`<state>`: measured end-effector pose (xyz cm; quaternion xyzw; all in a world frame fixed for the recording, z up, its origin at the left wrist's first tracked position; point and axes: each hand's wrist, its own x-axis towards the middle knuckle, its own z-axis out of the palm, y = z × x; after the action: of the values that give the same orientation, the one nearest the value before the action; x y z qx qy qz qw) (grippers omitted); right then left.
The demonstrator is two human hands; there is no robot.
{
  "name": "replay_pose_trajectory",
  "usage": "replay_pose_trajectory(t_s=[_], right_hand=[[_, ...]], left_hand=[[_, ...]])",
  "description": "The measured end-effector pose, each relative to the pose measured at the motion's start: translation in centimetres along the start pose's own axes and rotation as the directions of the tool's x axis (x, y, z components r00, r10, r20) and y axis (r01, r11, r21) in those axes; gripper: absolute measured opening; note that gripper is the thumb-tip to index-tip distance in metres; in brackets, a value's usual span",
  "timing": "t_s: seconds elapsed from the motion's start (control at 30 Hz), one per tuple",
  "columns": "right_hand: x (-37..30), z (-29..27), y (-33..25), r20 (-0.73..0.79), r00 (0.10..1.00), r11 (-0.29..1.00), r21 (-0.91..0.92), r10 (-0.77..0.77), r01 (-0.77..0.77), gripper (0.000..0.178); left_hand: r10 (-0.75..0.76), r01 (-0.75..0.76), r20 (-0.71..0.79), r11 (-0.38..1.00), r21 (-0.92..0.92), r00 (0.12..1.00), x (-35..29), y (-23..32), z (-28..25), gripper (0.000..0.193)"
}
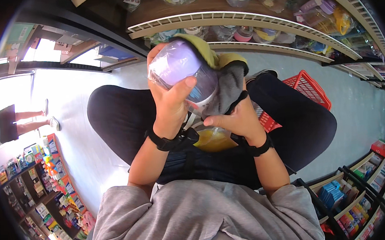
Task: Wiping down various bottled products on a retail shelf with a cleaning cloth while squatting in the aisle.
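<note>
My left hand (168,106) is wrapped round a clear-plastic-wrapped bottle (179,66) with a pale purple lid and a see-through body, thumb across its side. A grey and yellow-green cloth (227,90) lies against the bottle's right side and far end. My right hand (244,121) grips this cloth, with its thumb stretched toward the bottle's lower end; the other fingers are hidden behind the cloth. Below both hands, between my legs, a yellow item in clear plastic wrap (216,138) shows in part; I cannot tell its kind. Black straps circle both wrists.
Ahead, a shelf with a white wire edge (239,18) carries several wrapped bottles and cups. A red basket (309,92) stands on the floor beyond my right leg. Stocked shelves (41,197) stand at left, more at lower right (345,198). Another person's legs (27,122) show at far left.
</note>
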<state>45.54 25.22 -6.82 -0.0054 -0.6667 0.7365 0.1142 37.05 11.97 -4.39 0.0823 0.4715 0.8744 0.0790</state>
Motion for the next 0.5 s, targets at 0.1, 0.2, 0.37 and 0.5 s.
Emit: replay_pose_trajectory(t_s=[0.1, 0.2, 0.37, 0.5], right_hand=[[-0.2, 1.3, 1.5, -0.139, 0.988, 0.985, 0.169, 0.070, -0.046, 0.092], [-1.2, 0.7, 3.9, -0.144, 0.926, 0.818, 0.528, 0.350, -0.228, 0.066], [-1.4, -1.8, 4.2, 0.130, 0.755, 0.388, 0.794, 0.643, -0.467, 0.051], [-2.8, -3.8, 6.9, 0.102, 0.814, 0.435, 0.803, 0.572, -0.407, 0.039]], left_hand=[[-0.018, 0.017, -0.083, 1.000, -0.013, 0.996, 0.7, -0.2, -1.5, 0.082], [0.237, -0.234, -0.073, 0.971, 0.053, 0.969, 0.5, -0.5, -0.8, 0.090], [0.438, -0.531, 0.465, 0.843, 0.084, 0.769, 0.0, -1.1, -0.7, 0.086], [0.336, -0.442, 0.655, 0.897, -0.003, 0.677, -0.9, -2.4, 0.7, 0.072]])
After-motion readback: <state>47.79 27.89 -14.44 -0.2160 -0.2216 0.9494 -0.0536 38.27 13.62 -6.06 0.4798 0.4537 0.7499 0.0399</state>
